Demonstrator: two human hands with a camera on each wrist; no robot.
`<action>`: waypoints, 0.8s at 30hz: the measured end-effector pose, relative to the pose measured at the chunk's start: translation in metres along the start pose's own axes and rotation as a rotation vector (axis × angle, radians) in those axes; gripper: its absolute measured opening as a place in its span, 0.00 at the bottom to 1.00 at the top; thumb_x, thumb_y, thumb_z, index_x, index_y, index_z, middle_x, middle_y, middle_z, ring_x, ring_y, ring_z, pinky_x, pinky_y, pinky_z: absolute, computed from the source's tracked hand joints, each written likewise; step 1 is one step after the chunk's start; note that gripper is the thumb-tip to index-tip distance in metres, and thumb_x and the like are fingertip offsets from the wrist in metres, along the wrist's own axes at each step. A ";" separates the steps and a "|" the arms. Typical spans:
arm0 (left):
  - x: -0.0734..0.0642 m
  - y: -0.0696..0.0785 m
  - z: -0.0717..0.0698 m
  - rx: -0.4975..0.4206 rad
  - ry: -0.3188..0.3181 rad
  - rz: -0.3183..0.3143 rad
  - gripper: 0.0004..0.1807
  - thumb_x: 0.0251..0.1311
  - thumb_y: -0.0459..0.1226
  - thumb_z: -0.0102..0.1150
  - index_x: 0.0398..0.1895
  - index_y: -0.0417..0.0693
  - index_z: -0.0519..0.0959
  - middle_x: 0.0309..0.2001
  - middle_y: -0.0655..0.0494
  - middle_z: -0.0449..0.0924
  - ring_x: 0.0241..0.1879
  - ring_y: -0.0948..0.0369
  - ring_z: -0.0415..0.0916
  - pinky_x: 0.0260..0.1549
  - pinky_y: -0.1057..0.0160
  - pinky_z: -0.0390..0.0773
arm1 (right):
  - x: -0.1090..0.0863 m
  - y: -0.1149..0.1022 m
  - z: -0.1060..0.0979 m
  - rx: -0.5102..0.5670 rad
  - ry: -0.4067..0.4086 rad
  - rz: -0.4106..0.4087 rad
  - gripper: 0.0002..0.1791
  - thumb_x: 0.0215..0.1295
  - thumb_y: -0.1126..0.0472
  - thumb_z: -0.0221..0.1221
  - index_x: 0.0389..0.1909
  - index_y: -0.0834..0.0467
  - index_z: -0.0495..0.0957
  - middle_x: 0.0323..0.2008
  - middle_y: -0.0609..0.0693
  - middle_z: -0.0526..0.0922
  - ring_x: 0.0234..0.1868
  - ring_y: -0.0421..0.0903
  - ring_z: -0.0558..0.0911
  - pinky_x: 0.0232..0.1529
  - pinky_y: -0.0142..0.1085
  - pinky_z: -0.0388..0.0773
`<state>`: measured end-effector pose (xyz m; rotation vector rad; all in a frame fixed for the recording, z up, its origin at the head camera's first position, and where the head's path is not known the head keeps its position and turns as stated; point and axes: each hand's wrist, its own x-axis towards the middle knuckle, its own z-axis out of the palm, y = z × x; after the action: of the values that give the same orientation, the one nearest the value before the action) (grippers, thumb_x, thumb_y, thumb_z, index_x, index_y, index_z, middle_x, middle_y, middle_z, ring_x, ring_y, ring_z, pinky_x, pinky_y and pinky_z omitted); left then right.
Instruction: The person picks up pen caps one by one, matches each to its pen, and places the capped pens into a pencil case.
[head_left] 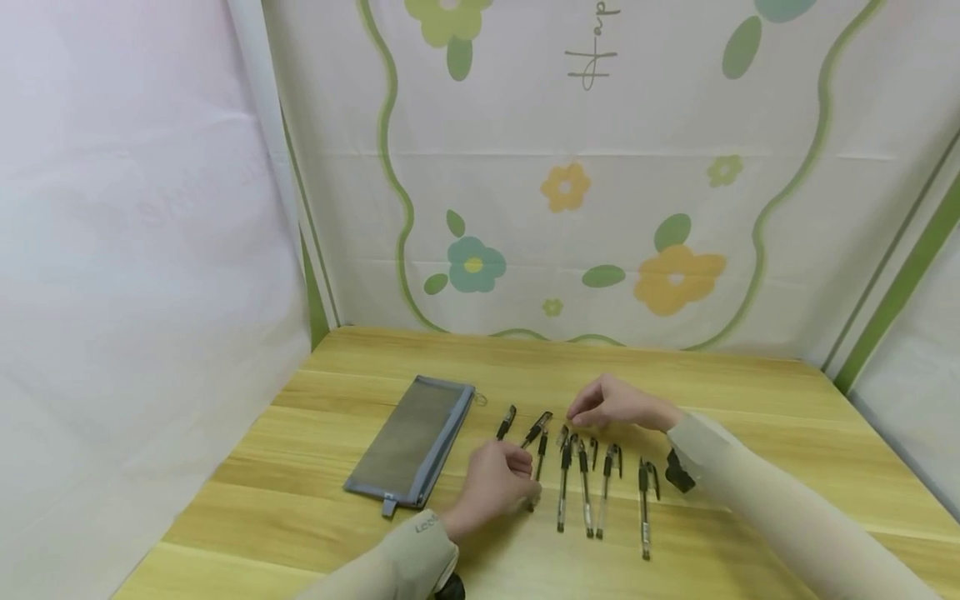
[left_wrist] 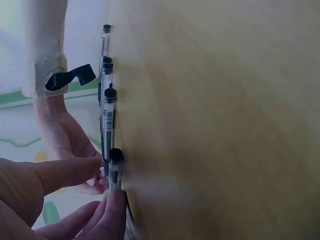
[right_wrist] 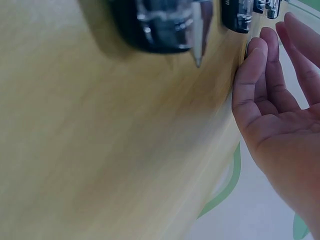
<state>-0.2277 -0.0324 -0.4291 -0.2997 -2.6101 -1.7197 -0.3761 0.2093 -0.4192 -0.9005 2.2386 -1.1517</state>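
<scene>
My left hand [head_left: 498, 479] pinches the lower end of a clear-barrelled gel pen [left_wrist: 115, 167] between thumb and fingers, close to the wood surface. In the head view this pen [head_left: 542, 457] stands leftmost in a row of pens with black grips. Past the far ends of the row is my right hand [head_left: 611, 402], its fingers loosely bent and nothing visible in them in the right wrist view. Small dark caps lie beside the pens, one cap [head_left: 562, 435] just below the right fingertips. At the far right of the row is another pen [head_left: 645, 517] with a cap [head_left: 652, 479] beside it.
A grey mesh zip pouch [head_left: 408, 437] lies on the wooden table [head_left: 277, 483], left of my left hand. Two capped-looking pens, one pen [head_left: 506, 421] and a second pen [head_left: 537, 427], lie slanted beyond that hand. Flower-printed cloth [head_left: 487, 183] hangs behind the table.
</scene>
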 end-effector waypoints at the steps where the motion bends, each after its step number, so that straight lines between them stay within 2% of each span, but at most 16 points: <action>1: 0.000 0.001 0.001 0.018 -0.001 0.004 0.19 0.32 0.28 0.71 0.34 0.34 0.79 0.28 0.52 0.79 0.28 0.63 0.76 0.28 0.69 0.76 | 0.000 0.000 0.000 0.004 -0.001 -0.003 0.12 0.56 0.58 0.61 0.39 0.58 0.81 0.37 0.51 0.82 0.36 0.50 0.80 0.33 0.44 0.77; 5: 0.002 0.003 0.004 0.060 -0.012 -0.013 0.21 0.29 0.29 0.72 0.34 0.35 0.78 0.29 0.53 0.78 0.29 0.62 0.75 0.27 0.69 0.75 | 0.000 0.001 0.000 0.013 -0.008 -0.013 0.11 0.57 0.59 0.60 0.39 0.59 0.81 0.38 0.52 0.81 0.36 0.52 0.79 0.33 0.46 0.77; 10: 0.002 0.001 0.004 0.078 -0.020 -0.001 0.17 0.30 0.24 0.68 0.30 0.36 0.78 0.26 0.54 0.77 0.26 0.64 0.74 0.24 0.69 0.75 | -0.002 0.001 -0.001 -0.008 -0.011 -0.005 0.12 0.58 0.57 0.59 0.40 0.58 0.81 0.37 0.51 0.81 0.36 0.52 0.79 0.33 0.45 0.76; 14: 0.001 0.001 0.001 0.103 -0.041 0.008 0.15 0.30 0.24 0.69 0.27 0.39 0.78 0.24 0.56 0.77 0.23 0.66 0.73 0.22 0.69 0.75 | -0.002 0.000 -0.001 -0.013 -0.006 0.002 0.12 0.58 0.57 0.59 0.40 0.59 0.81 0.37 0.51 0.81 0.36 0.52 0.79 0.34 0.45 0.77; 19: -0.001 0.003 -0.002 0.090 -0.068 0.008 0.12 0.32 0.24 0.68 0.25 0.40 0.78 0.20 0.57 0.77 0.19 0.66 0.73 0.18 0.69 0.75 | -0.002 -0.001 0.000 -0.012 0.000 0.022 0.11 0.57 0.58 0.60 0.39 0.57 0.81 0.37 0.51 0.81 0.36 0.51 0.79 0.33 0.45 0.77; 24: -0.004 0.003 -0.008 0.078 -0.072 0.020 0.09 0.36 0.27 0.68 0.25 0.39 0.79 0.21 0.58 0.78 0.20 0.66 0.74 0.19 0.69 0.75 | -0.001 -0.001 0.002 -0.021 -0.005 0.026 0.10 0.55 0.60 0.61 0.39 0.56 0.81 0.36 0.50 0.82 0.35 0.50 0.79 0.32 0.45 0.77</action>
<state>-0.2244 -0.0394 -0.4235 -0.3930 -2.7067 -1.6256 -0.3737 0.2089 -0.4188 -0.8787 2.2557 -1.1160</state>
